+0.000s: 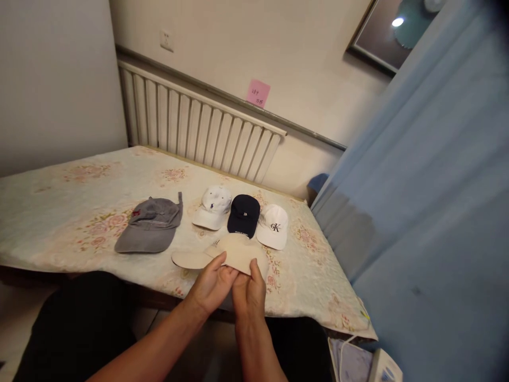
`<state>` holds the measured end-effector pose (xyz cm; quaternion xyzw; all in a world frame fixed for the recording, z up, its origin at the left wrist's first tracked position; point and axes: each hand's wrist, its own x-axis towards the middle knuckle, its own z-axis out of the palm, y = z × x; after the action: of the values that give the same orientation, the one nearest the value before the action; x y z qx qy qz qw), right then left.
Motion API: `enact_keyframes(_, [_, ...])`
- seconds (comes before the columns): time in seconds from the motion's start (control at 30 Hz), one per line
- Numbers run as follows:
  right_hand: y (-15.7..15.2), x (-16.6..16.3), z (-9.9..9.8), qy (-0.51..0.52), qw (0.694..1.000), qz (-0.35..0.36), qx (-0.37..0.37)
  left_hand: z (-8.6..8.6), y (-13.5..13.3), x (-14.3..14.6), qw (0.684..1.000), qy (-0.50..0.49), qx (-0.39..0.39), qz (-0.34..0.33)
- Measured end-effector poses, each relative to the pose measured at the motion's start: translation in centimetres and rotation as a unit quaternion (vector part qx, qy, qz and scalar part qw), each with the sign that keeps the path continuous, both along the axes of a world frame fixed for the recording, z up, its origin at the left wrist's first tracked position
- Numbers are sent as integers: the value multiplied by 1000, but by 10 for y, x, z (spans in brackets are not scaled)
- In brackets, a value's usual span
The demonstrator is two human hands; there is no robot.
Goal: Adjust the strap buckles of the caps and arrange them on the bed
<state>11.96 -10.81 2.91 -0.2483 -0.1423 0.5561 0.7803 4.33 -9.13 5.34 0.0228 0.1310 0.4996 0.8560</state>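
Both of my hands hold a beige baseball cap [238, 253] over the front edge of the bed, its brim pointing left. My left hand [212, 281] grips its lower edge with the thumb on the outside. Close beside it, my right hand [249, 289] pinches the same edge, thumb up; the fingers of both hands are partly hidden. Behind the beige cap stand a white cap with a small dark emblem [212, 207], a navy cap [244, 215] and a white cap with black letters [273, 227]. A grey cap [151, 225] lies to the left, its strap sticking up.
A flowered cover [51, 212] lies over the bed. Behind it are a radiator [199, 124] and a wall with a pink note [258, 93]. A blue curtain [429, 201] hangs at the right, above a white device [385, 366] with a cable.
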Motion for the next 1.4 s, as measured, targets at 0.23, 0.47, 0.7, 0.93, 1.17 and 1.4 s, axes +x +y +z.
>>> enact_keyframes(0.23, [3,15,-2,17,1000,-6,13,4,10,-1,999,27,-8,36])
enact_keyframes(0.47, [-2,0,-4,21,1000,-4,20,2,1,5,999,42,9,-3])
enact_keyframes(0.7, [-6,-11,4,36,996,-39,-66,7,-11,12,996,64,16,-57])
enact_keyframes(0.93, [-1,3,2,7,999,-39,-20,16,-5,2,997,46,54,17])
enact_keyframes(1.17, [-1,10,1,18,999,-31,8,14,1,-4,996,30,47,67])
enact_keyframes(1.4, [-3,-6,2,3,998,-52,-23,10,-11,3,996,39,79,0])
